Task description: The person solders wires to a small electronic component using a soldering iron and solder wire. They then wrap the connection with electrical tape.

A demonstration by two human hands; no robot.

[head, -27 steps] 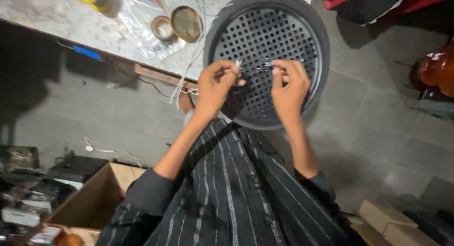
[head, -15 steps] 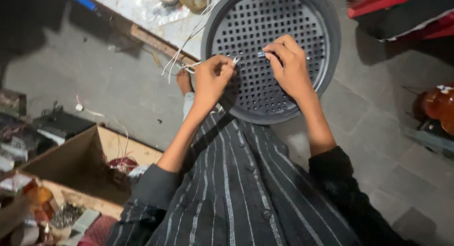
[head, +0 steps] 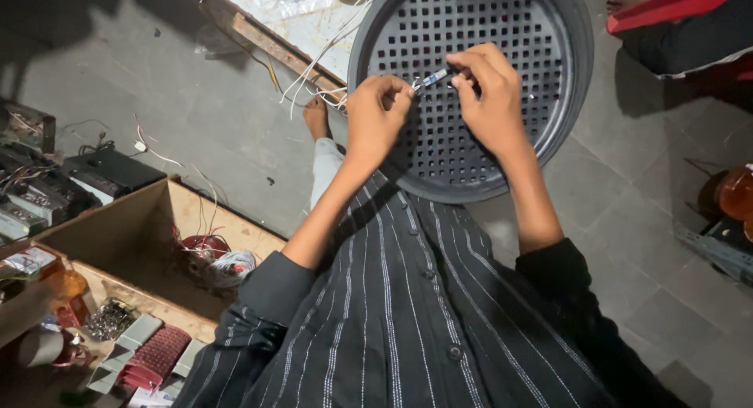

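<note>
My left hand [head: 376,114] and my right hand [head: 492,94] meet over a round dark grey perforated tray [head: 549,32] that rests on the floor. Between the fingertips of both hands I pinch a small thin piece with a white wire end and a blue part [head: 431,79]. Thin white wires [head: 325,59] trail from my left hand toward a board at the upper left. My dark striped shirt [head: 408,314] fills the lower middle of the view.
A cardboard box [head: 157,220] with a red coil and wires sits at the left. Dark electronic units [head: 78,181] lie beyond it. A wooden-edged board [head: 267,39] lies at the top. Red cloth [head: 674,4] is at the top right, an orange object [head: 737,192] at the right edge.
The view has shifted, so the tray and hands sit higher and further right. Both hands stay closed on the small wire piece, held close together.
</note>
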